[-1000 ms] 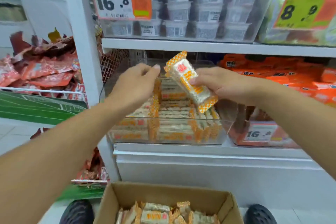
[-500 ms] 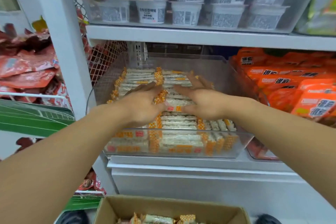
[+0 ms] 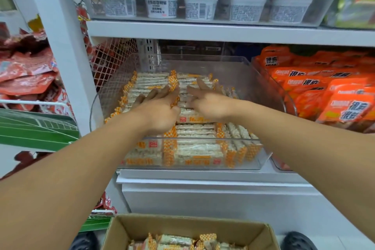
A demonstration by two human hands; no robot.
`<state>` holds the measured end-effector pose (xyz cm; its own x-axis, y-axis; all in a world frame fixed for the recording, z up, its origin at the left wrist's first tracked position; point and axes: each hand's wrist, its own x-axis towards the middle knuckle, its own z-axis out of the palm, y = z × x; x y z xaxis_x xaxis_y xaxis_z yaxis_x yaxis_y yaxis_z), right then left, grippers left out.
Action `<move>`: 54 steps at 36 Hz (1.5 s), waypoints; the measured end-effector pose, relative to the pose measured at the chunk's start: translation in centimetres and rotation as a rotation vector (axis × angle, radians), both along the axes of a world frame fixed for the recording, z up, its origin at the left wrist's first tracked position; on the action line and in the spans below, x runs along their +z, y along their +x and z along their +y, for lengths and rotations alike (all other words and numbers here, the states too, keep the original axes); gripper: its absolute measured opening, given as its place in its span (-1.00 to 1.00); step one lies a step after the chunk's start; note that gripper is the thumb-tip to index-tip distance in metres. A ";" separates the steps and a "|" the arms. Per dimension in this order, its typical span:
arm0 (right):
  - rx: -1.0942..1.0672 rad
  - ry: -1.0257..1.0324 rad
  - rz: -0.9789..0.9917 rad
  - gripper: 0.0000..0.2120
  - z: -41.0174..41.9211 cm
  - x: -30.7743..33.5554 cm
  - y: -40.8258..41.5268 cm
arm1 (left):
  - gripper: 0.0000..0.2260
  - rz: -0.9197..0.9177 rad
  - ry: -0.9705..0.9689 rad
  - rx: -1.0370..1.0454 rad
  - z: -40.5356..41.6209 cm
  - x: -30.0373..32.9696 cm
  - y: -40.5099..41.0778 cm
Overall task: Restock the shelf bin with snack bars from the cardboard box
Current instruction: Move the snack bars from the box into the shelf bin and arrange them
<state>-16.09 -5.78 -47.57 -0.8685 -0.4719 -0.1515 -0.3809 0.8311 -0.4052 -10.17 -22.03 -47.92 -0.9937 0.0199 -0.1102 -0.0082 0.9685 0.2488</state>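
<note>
Head view looks down two bare forearms that reach from the lower corners of the frame toward its centre, where both hands lie palm-down inside a clear shelf bin (image 3: 239,71). Left hand (image 3: 160,107) has its fingers (image 3: 151,95) straight and slightly spread, resting on the top layer of snack bars (image 3: 194,148). Right hand (image 3: 211,103) sits just beside it, fingers also extended and fanned, pressing flat on the same layer; neither hand curls round a bar. The two hands nearly meet at the middle of the bin. Bars in white wrappers with orange chequered ends fill the bin in rows, stacked up against its front wall.

At the bottom centre of the frame an open cardboard box (image 3: 223,227) holds more of the same bars, loosely heaped. Orange packets (image 3: 328,95) fill a neighbouring bin at the right of the frame. White cups (image 3: 203,6) line the shelf above, at the top of the frame, and red packets (image 3: 26,75) hang at the left.
</note>
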 end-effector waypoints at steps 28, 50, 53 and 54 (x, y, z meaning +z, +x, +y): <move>-0.494 -0.570 -0.205 -0.25 2.1 1.4 1.5 | -0.49 0.024 0.086 0.026 -0.1 -0.1 -0.1; 0.417 -0.015 0.363 -0.66 8.3 -10.8 17.5 | -0.73 0.097 -0.140 -0.571 2.0 -6.7 14.3; 0.377 0.413 -0.121 -0.79 9.6 -18.7 20.1 | -0.62 -0.369 -0.288 -0.457 1.9 -14.4 17.6; 0.335 0.486 -0.214 -0.82 10.1 -20.8 21.3 | -0.57 -0.440 -0.286 -0.393 1.6 -16.7 18.8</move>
<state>5.17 4.29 -68.35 -0.6118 -0.5471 -0.5713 -0.6051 0.7889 -0.1075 8.65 -20.41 -64.64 -0.7791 0.2817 -0.5600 0.3177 0.9476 0.0348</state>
